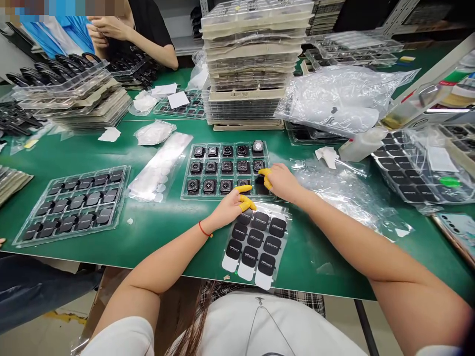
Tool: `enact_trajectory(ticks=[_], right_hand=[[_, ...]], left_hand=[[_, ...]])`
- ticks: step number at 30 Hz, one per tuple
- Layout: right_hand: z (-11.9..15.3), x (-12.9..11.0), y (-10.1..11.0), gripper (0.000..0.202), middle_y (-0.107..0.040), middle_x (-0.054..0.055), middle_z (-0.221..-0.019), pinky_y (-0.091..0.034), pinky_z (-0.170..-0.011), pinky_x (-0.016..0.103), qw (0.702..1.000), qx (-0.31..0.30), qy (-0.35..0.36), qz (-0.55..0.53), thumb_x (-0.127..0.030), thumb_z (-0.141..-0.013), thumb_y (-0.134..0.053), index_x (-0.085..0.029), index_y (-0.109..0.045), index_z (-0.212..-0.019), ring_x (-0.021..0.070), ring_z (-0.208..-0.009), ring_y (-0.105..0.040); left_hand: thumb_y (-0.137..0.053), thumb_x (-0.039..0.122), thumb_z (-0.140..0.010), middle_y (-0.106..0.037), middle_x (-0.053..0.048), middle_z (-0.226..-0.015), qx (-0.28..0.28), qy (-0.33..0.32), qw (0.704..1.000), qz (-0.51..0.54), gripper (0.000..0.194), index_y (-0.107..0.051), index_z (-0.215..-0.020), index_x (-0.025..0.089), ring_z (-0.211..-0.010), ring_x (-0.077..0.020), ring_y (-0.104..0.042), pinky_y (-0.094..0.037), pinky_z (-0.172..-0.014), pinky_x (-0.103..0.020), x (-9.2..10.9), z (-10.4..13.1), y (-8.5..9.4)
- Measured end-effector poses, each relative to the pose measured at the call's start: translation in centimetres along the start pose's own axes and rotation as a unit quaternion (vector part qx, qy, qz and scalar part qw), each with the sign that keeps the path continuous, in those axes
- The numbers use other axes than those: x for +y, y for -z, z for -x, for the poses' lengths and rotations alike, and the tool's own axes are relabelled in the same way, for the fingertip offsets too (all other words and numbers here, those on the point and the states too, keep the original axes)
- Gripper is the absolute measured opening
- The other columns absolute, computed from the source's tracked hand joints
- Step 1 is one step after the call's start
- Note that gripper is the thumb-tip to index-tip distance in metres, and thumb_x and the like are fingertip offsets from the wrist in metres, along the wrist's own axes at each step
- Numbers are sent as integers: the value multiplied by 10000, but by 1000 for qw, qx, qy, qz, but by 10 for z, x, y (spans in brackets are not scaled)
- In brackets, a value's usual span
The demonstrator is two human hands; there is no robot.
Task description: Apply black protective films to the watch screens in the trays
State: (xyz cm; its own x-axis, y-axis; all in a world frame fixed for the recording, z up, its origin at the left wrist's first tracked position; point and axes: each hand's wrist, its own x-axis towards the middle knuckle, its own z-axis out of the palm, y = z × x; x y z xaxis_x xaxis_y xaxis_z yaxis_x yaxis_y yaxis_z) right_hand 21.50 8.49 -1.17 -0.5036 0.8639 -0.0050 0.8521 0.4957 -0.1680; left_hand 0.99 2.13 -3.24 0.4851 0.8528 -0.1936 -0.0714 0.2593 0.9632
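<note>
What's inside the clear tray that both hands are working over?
The clear tray holds rows of small black square parts. The right hand covers its bottom right pocket, so that content is hidden.

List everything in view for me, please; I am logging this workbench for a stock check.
Table: one, green, across the whole view.
Parts tray: one, clear with black square parts, centre, under both hands.
Sticker sheet: one, white backing with black pads, near edge in front of the person.
Second tray: one, clear with dark squares, left.
Tray stack: one tall pile, clear and beige, centre back.
Plastic bags: several, clear, right back.
Co-worker's hands: two, top left.
Left hand: one, yellow finger covers, resting at the top of the sticker sheet.
Right hand: one, yellow finger covers, at the parts tray's right edge.
</note>
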Motion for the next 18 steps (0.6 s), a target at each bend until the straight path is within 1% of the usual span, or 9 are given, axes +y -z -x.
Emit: enact_trajectory(ticks=[3, 5, 6, 9, 12, 14, 15, 17, 18], right_hand=[[1, -3, -4, 419, -689, 160, -986, -423, -886, 374, 996, 46, -58, -42, -101, -901, -321, -69, -595, -1216, 265, -949, -605], [7, -16, -3, 431, -686, 137, -1057, -453, -828, 338, 991, 70, -72, -87, -144, -952, -266, -101, -547, -1277, 233, -933, -622], [12, -24, -1, 413, -687, 121, -1075, -464, -804, 323, 988, 74, -66, -122, -172, -966, -278, -124, -543, -1280, 219, -925, -630], [26, -49, 5, 310, -686, 96, -1059, -478, -772, 308, 973, 52, -21, -224, -209, -955, -394, -165, -612, -1171, 206, -915, -636], [35, -62, 4, 211, -669, 90, -967, -478, -744, 314, 969, 36, 10, -245, -209, -929, -475, -170, -669, -1002, 207, -890, -614], [40, -67, 1, 178, -655, 84, -906, -471, -730, 318, 971, 68, 27, -227, -205, -918, -503, -173, -677, -909, 204, -860, -590], [42, -69, 0, 181, -651, 86, -879, -464, -728, 328, 973, 91, 44, -206, -199, -915, -505, -173, -676, -861, 208, -845, -575], [46, -70, 1, 222, -651, 92, -832, -446, -763, 364, 976, 123, 98, -152, -163, -908, -486, -175, -670, -784, 219, -830, -552], [47, -69, 4, 238, -648, 88, -795, -436, -781, 381, 975, 121, 130, -131, -153, -904, -481, -180, -668, -758, 221, -812, -546]], left_hand=[[-703, 286, -817, -668, -8, -782, 14, 2, 1000, 24, 649, -364, -1350, 135, -796, -148, -651, -459, -868, -353, -8, 0, -3], [-751, 294, -776, -647, -4, -829, 12, -9, 999, 36, 780, -303, -1400, 162, -812, -144, -640, -472, -873, -354, -13, 0, -5], [-769, 291, -760, -641, -14, -882, 5, -15, 999, 37, 845, -265, -1429, 182, -835, -145, -637, -481, -879, -356, -14, 0, -6], [-773, 281, -761, -590, -86, -1158, -14, -45, 999, 13, 952, -167, -1494, 252, -1016, -179, -620, -492, -951, -375, -14, 4, -7], [-746, 305, -788, -481, -121, -1350, -29, -54, 998, -14, 953, -133, -1518, 287, -1178, -223, -556, -481, -1009, -402, -11, 10, -10], [-748, 324, -784, -456, -121, -1383, -49, -44, 998, -13, 925, -174, -1509, 289, -1202, -239, -539, -480, -1014, -414, -11, 14, -11], [-756, 332, -775, -466, -120, -1374, -54, -39, 998, -15, 888, -230, -1489, 279, -1197, -243, -540, -477, -1015, -415, -11, 15, -11], [-772, 340, -756, -511, -115, -1311, -46, -36, 998, -30, 771, -368, -1404, 236, -1169, -244, -548, -472, -1010, -407, -13, 15, -11], [-774, 341, -752, -538, -111, -1259, -38, -33, 998, -36, 705, -420, -1348, 214, -1139, -239, -557, -478, -992, -399, -14, 15, -10]])
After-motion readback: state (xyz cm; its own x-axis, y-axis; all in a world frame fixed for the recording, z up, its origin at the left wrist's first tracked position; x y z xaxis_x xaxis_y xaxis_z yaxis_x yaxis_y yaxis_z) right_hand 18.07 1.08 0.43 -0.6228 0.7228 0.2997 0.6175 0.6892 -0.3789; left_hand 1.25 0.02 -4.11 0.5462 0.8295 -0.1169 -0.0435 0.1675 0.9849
